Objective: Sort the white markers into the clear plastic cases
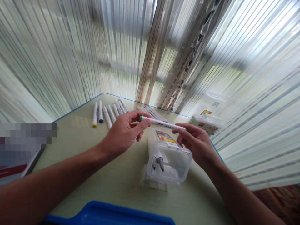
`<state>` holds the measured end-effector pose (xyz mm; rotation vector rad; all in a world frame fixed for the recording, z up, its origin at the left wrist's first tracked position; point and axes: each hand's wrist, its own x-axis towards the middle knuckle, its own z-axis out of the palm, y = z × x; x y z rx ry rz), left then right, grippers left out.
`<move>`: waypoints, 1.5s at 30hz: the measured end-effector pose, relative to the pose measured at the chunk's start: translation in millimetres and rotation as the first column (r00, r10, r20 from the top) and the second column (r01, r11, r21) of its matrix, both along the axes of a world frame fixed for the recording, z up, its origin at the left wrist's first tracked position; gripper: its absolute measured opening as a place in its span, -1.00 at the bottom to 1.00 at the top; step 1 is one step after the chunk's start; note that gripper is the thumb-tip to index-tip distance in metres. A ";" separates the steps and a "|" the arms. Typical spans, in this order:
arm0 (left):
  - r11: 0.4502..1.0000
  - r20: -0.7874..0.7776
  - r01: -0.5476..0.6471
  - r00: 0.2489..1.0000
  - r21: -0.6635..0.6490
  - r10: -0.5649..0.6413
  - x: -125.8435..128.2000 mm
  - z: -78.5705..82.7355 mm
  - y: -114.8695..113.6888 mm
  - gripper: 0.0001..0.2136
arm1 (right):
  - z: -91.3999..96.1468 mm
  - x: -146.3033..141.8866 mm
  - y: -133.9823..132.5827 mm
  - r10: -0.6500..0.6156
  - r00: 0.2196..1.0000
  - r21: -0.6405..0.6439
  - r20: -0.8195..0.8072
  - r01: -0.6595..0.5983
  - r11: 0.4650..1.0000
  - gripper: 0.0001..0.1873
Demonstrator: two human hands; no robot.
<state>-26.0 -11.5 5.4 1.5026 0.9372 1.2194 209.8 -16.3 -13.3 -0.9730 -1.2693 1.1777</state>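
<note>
Both my hands hold one white marker [161, 124] level above the table. My left hand [124, 132] pinches its green-capped end between thumb and forefinger. My right hand [197, 142] grips the other end with closed fingers. Right below the marker lies a clear plastic marker case [174, 168] on its side, with two markers inside and a coloured label on top. Several white markers [107, 112] lie in a row on the pale green table [93, 175] beyond my left hand, and a second group of markers [153, 113] lies behind the one I hold.
A second clear box [206, 122] with coloured contents sits at the table's far right edge. A blue tray [110, 215] lies at the near edge. A book or folder [16, 170] rests at the left. Striped sheer curtains [70, 56] close off the table's far sides.
</note>
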 end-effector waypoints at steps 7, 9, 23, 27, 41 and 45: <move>0.998 0.035 0.031 0.999 0.048 -0.033 -1.6 -0.6 -1.2 -0.79 | -0.8 -0.1 -0.1 0.005 1.000 -0.028 -0.031 -0.006 1.000 -0.76; 0.998 0.033 0.039 0.999 0.046 -0.041 -1.8 0.0 -1.8 -0.79 | -1.1 0.1 0.3 0.014 0.998 -0.035 -0.058 -0.016 0.999 -0.77; 0.976 0.150 0.208 0.965 0.066 -0.215 0.7 2.9 -10.8 -0.77 | 2.9 -0.6 -1.2 0.037 0.991 -0.129 -0.130 -0.053 0.990 -0.77; 0.964 0.146 0.255 0.954 0.070 -0.263 1.2 3.1 -15.5 -0.73 | 2.7 -1.7 -2.2 0.071 0.988 -0.160 -0.140 -0.094 0.983 -0.76; 0.971 0.126 0.229 0.963 0.069 -0.237 1.7 5.9 -20.6 -0.75 | 1.9 -1.5 -1.9 0.053 0.995 -0.180 -0.089 -0.069 0.981 -0.70; 0.971 0.109 0.228 0.966 0.066 -0.234 1.4 5.7 -20.7 -0.75 | 2.6 -1.7 -1.9 0.055 0.994 -0.181 -0.090 -0.070 0.981 -0.69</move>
